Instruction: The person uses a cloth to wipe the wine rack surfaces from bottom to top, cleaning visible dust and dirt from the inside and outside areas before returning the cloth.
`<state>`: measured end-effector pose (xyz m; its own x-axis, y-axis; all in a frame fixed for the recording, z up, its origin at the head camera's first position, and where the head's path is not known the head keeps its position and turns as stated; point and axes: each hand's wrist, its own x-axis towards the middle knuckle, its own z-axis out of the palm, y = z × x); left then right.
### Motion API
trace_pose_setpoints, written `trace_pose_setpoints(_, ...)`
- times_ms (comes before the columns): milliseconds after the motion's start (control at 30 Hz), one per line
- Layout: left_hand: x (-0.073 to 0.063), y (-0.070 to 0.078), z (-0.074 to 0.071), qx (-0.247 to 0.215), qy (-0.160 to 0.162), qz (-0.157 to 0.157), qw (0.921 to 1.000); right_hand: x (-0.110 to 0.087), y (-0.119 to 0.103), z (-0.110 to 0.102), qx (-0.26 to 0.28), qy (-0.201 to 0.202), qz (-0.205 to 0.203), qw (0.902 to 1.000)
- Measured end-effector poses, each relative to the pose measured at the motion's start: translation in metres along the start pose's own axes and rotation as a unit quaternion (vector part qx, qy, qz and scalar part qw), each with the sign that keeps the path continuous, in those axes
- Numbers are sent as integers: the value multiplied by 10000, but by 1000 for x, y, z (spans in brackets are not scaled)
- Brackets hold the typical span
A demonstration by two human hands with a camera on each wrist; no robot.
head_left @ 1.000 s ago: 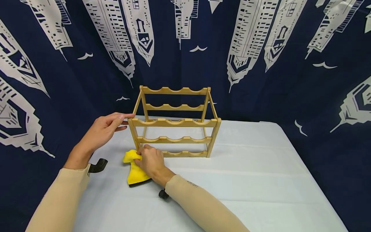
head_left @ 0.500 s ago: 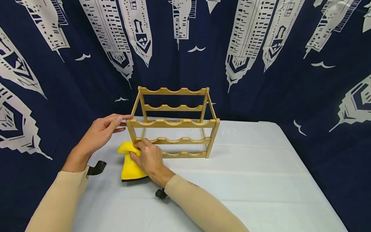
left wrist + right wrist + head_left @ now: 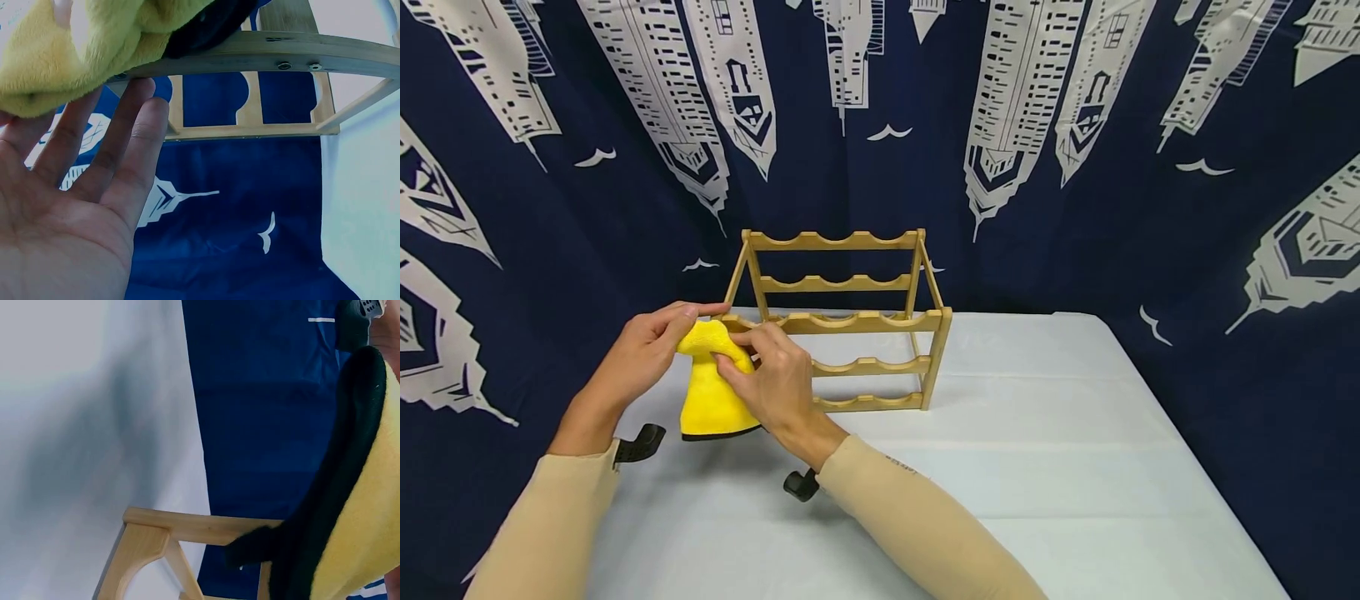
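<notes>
A wooden rack [image 3: 868,322] with scalloped rails stands upright on the table. My left hand [image 3: 643,354] is at its upper front left corner; the fingers reach out and touch the wood. In the left wrist view these fingers [image 3: 134,134] look nearly straight along the rack's side bar. My right hand [image 3: 778,379] pinches a yellow cloth [image 3: 715,404] with a dark edge. The cloth hangs in front of the rack's left post, its top by my left thumb. It hides that corner in the head view. The right wrist view shows the cloth [image 3: 362,531] but little of the hand.
A white-covered table [image 3: 1037,467] extends to the right and front of the rack. Behind it hangs a dark blue curtain [image 3: 850,192] with white building prints. Black devices [image 3: 640,443] sit at both wrists.
My right hand has moved the yellow cloth up along the rack's left front post, from low down to the top corner. The left hand keeps its place on the rack. The head view has shifted slightly.
</notes>
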<state>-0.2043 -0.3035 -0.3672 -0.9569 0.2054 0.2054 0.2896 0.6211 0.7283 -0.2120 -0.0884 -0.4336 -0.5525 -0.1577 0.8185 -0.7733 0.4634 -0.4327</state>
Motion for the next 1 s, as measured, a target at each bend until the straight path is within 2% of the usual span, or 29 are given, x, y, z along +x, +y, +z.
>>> trace_pose_setpoints(167,-2,-3,1,-85,-92,-109,9999,-9,1,-8,629,-275,556,9961)
trace_pose_setpoints(333,0,-5,3,-191,-8,115,9998,-19,9,-26,1176,-284,1019,9874)
trace_pose_setpoints(433,0,-6,6,-50,192,142,9997,-24,15,-42,1386,-289,1057,9843)
trace_pose_setpoints(567,1,-7,10,308,544,57,9980,-30,24,-67,1503,-337,889,9841)
trace_pose_setpoints(767,4,-7,18,350,1122,406,9922,-40,42,-117,1535,-614,915,9820)
trace_pose_setpoints(900,7,-5,23,306,1529,750,9849,-46,59,-160,1532,-826,939,9802)
trace_pose_setpoints(1000,9,-3,26,299,1735,883,9804,-51,76,-198,1483,-1069,977,9783)
